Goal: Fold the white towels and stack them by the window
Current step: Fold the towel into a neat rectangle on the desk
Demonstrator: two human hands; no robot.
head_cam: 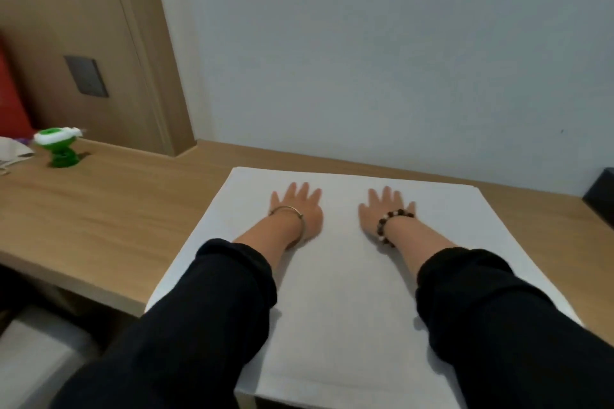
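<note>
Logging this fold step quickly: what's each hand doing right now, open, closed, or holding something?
Left hand: open, fingers straight, pressing flat on the white towel.
Right hand: open, flat on the same towel.

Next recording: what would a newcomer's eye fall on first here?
The left hand and right hand lie flat, side by side, on a white towel spread across the wooden desk at centre. A metal bangle circles the left wrist, a bead bracelet the right. A small green toy stands at the desk's far left.
</note>
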